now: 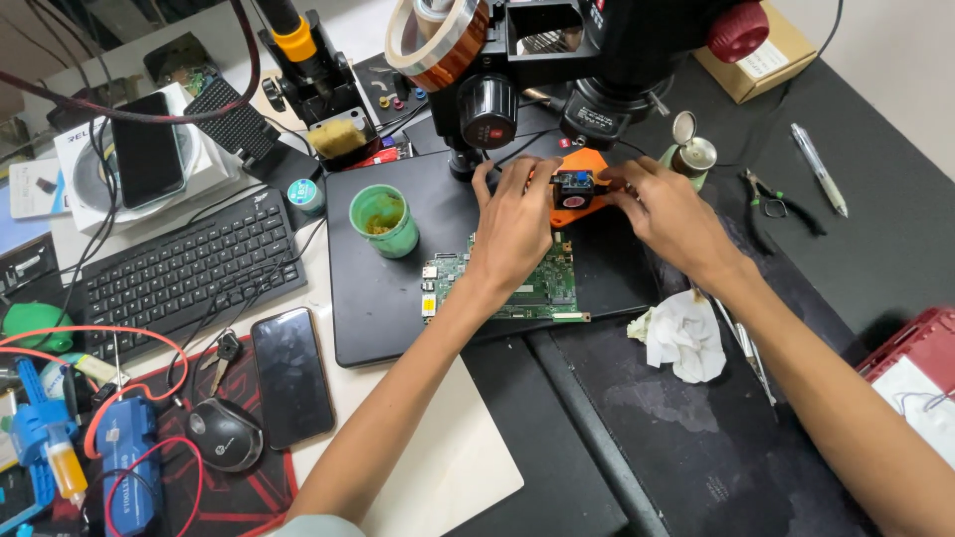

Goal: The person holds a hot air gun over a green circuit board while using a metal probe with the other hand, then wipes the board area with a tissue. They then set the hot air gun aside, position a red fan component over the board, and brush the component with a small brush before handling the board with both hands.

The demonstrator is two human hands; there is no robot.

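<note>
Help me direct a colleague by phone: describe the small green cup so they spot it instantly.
Start at the black laptop lying shut mid-desk. On its back left corner, left of the left hand, stands the green cup, open-topped with brownish paste inside. It is far larger than the tiny teal tin just off the laptop's edge.

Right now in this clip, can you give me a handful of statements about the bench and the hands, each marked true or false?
1. Both hands, left hand and right hand, touch the orange holder under the microscope. True.
2. The green circuit board lies on the keyboard. False: it lies on the dark mat, partly under the left hand.
3. The green cup stands left of the left hand. True.
4. The crumpled white tissue sits inside the green cup. False: it lies on the bench below the right forearm.
5. A dark phone lies face up beside the mouse. True.
</note>
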